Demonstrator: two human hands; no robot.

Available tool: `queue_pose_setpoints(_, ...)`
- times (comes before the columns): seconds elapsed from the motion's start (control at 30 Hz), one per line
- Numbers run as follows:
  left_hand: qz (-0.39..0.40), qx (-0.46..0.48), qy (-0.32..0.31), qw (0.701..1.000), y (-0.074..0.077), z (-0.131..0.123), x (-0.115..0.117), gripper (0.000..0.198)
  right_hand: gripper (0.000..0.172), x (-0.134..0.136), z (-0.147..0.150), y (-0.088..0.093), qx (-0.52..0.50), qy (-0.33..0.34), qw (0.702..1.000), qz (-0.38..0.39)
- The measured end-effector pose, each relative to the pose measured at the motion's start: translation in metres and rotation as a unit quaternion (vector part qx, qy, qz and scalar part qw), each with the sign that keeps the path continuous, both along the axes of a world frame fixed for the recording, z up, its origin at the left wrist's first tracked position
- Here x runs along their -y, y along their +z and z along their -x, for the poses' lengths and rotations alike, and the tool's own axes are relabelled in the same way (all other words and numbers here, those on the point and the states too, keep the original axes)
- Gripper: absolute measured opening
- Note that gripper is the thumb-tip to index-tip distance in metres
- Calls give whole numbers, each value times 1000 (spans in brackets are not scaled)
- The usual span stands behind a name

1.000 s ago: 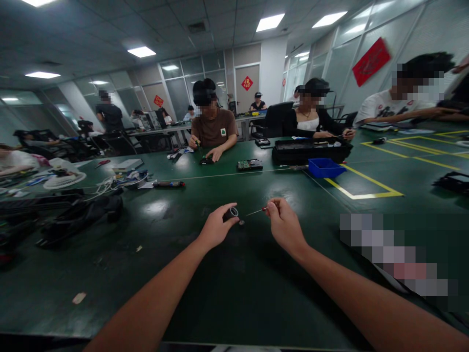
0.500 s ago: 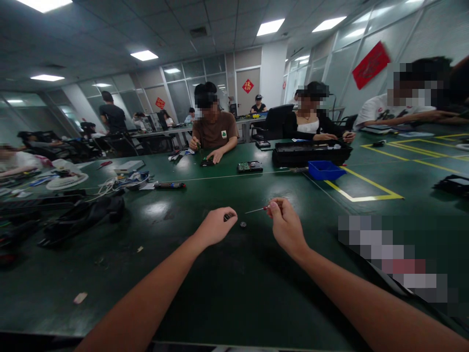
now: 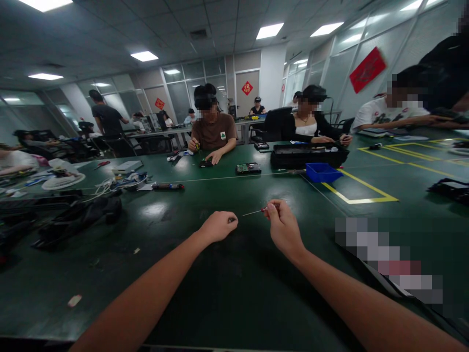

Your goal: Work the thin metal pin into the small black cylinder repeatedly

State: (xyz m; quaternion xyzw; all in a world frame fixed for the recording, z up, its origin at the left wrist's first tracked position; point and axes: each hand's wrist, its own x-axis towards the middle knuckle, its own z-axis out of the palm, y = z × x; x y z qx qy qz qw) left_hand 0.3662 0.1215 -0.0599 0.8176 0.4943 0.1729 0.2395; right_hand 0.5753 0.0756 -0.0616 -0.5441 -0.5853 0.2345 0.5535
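Observation:
My right hand (image 3: 284, 222) is closed round the handle of a thin screwdriver (image 3: 252, 212). Its bare metal shaft points left, and a red part shows at my fingertips. My left hand (image 3: 220, 227) curls just above the table, left of the screwdriver's tip. Between its thumb and fingers shows a small dark metallic part (image 3: 231, 221), mostly hidden and too small to name. A narrow gap separates the tip from my left fingers.
On the green table (image 3: 227, 303) lie a circuit-board device (image 3: 248, 168), a blue bin (image 3: 322, 172), a long black tray (image 3: 309, 156) and a pen-like tool (image 3: 167, 186). Black parts and cables (image 3: 106, 188) lie left. A co-worker (image 3: 214, 129) sits opposite.
A small round dark piece lay on the table between my hands; it no longer shows there. My left hand has dropped slightly and its fingers have closed more. The screwdriver stays in my right hand.

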Motion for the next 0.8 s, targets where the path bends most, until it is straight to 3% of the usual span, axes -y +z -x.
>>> queue_pose_setpoints(0.1,125,143,76,979,9,21,-3,25,28,0,0,0,0,5,1000,4)
queue_pose_setpoints(0.2,184,302,149,923,16,51,-2,24,27,0,0,-1,0,7,1000,10)
queue_pose_setpoints(0.3,191,422,206,862,23,89,4,25,27,-1,0,-3,4,8,1000,12)
queue_pose_setpoints(0.43,142,518,325,778,33,147,18,13,28,-1,-1,-4,8,9,1000,7)
queue_pose_setpoints(0.5,111,526,390,747,38,178,28,12,28,-1,-1,-4,8,10,1000,6)
queue_pose_setpoints(0.67,21,485,521,702,48,248,59,14,27,0,0,-2,10,15,1000,11)
queue_pose_setpoints(0.8,-55,407,602,685,58,287,86,16,26,1,1,-1,13,11,1000,6)
